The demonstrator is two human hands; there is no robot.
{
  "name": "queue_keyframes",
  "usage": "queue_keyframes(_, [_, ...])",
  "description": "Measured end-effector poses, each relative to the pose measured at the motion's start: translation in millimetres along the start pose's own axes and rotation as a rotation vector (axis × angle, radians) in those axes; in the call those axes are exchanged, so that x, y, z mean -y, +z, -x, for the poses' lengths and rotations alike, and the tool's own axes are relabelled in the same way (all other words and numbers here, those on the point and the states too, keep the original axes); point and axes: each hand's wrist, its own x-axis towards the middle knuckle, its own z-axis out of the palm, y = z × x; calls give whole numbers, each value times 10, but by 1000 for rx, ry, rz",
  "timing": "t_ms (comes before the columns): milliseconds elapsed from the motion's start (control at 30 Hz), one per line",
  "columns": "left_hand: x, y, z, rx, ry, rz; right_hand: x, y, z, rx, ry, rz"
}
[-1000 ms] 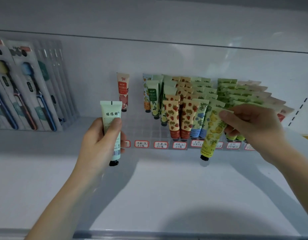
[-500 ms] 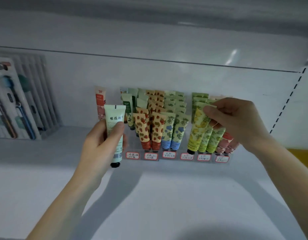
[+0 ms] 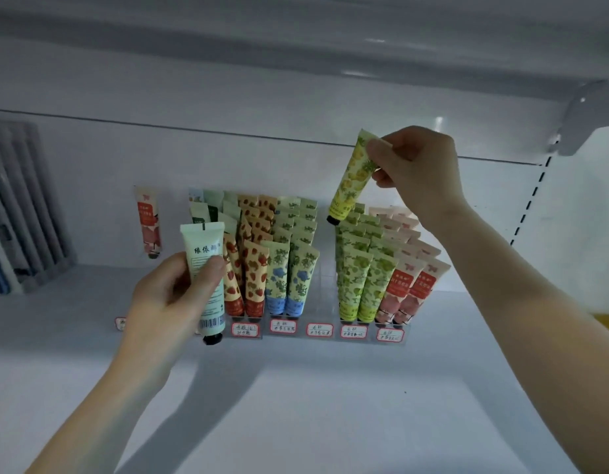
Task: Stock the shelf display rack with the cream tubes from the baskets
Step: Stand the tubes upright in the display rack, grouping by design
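Observation:
A clear display rack (image 3: 318,336) with red-bordered price labels stands on the white shelf, filled with rows of patterned cream tubes. One column near its middle shows no tubes. My left hand (image 3: 169,302) grips a pale green tube (image 3: 203,268), cap down, in front of the rack's left end. My right hand (image 3: 416,172) pinches the top of a yellow flowered tube (image 3: 351,179) and holds it cap down, tilted, above the back of the rack, over the green-patterned tubes (image 3: 361,285).
A single red-and-pink tube (image 3: 149,220) stands apart left of the rack. Toothbrush packs (image 3: 19,213) lean at the far left. The upper shelf (image 3: 296,39) hangs close overhead, with its bracket (image 3: 583,118) at the right. Bare white shelf board (image 3: 313,412) lies in front.
My right hand has lifted the yellow tube from the rack's front row up above the back rows. The left hand keeps holding the pale green tube in much the same place.

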Motion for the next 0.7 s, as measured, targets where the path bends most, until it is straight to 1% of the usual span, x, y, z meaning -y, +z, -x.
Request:
queue_keyframes(233, [29,-2,27,-64,-15,0,-124,187,-170,99,-10,107])
queue_keyframes(433, [40,8,37,-76,-34,-14,-253,328,-306,204,-25,222])
queue_keyframes(700, [43,-7,31,-104,-59,1,-476,523,-507,403,-96,432])
